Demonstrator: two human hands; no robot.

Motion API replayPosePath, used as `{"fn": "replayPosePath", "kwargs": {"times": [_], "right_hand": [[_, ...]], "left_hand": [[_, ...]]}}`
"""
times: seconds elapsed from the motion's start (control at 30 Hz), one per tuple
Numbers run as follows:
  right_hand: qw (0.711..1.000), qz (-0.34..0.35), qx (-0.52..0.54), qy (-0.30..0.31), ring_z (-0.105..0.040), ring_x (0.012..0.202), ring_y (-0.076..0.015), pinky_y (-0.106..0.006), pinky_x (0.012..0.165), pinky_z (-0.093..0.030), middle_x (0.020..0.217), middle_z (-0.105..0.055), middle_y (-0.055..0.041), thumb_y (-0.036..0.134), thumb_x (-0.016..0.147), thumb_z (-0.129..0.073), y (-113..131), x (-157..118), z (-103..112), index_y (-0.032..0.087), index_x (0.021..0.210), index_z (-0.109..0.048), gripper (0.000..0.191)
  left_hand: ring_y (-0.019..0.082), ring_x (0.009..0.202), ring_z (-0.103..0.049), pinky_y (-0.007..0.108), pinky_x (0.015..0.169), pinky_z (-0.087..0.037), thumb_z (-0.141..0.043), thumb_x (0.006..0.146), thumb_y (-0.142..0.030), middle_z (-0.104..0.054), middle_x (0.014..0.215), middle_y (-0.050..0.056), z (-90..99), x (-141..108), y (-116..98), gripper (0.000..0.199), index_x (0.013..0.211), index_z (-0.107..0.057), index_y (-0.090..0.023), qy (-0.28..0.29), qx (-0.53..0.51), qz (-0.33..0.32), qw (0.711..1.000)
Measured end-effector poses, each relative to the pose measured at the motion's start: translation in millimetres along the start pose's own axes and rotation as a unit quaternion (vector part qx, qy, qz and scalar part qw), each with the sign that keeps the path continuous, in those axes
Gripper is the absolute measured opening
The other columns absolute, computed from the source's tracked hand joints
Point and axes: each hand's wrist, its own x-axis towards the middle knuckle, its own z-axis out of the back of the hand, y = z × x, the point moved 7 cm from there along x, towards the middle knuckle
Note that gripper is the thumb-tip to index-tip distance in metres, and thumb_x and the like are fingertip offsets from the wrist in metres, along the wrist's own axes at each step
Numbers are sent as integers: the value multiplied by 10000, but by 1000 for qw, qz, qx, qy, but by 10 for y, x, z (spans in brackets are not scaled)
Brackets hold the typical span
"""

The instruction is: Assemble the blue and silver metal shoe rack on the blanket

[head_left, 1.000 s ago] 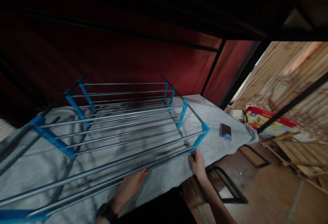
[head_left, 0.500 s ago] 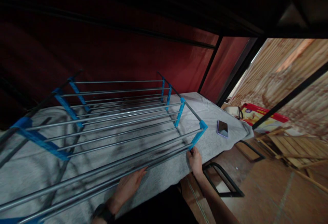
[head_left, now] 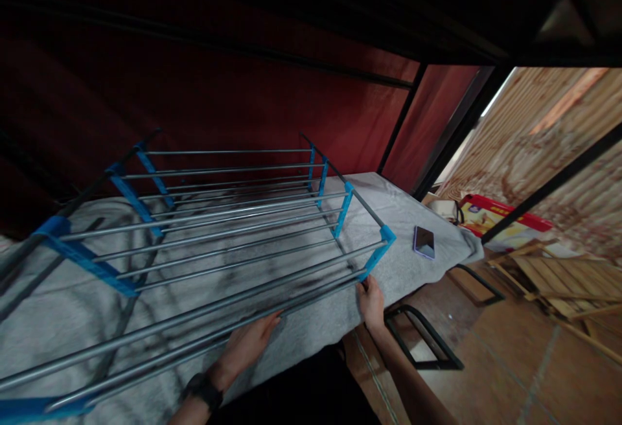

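A shoe rack [head_left: 253, 290] of grey metal tubes and blue plastic brackets lies across the cloth-covered table, its left end cut off by the frame edge. At its near right corner, my right hand [head_left: 370, 302] is closed with the fingertips on the end of the frame, just below a blue bracket [head_left: 376, 258]. My left hand [head_left: 250, 344], with a dark watch on the wrist, is at the lower front tubes near the middle. Its fingers curl against a tube and are partly hidden by it.
A phone [head_left: 424, 242] lies on the grey cloth [head_left: 396, 211], right of the rack. A red wall [head_left: 272, 101] rises behind the table. On the floor to the right are a folded wooden chair [head_left: 558, 279], a red and yellow box [head_left: 505, 214] and a black metal frame [head_left: 427, 341].
The view has shifted slightly, so the rack appears a little higher and further right. Both hands keep their places on the rack.
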Motion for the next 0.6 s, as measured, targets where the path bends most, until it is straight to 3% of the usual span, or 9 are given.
{"fn": "replayPosePath", "kwargs": {"times": [0.33,0.6], "right_hand": [[1000,16,-5,-10,-596,807,-243,-373,790,-453,861,-655,-72,376,859,-496,-56,-26,-57,215,909,-572,185],[999,30,-12,-14,-612,827,-241,-369,790,-458,883,-664,-78,369,885,-482,-67,-32,-64,198,946,-588,211]], "left_hand": [[240,1261,-622,369,1076,-495,-394,948,-431,-721,1273,-32,-17,36,92,438,1277,-668,-337,-18,12,-1,1000],[257,1203,-663,393,1062,-508,-394,962,-426,-719,1274,20,-116,99,162,437,1253,-691,-292,-22,-6,-28,999]]}}
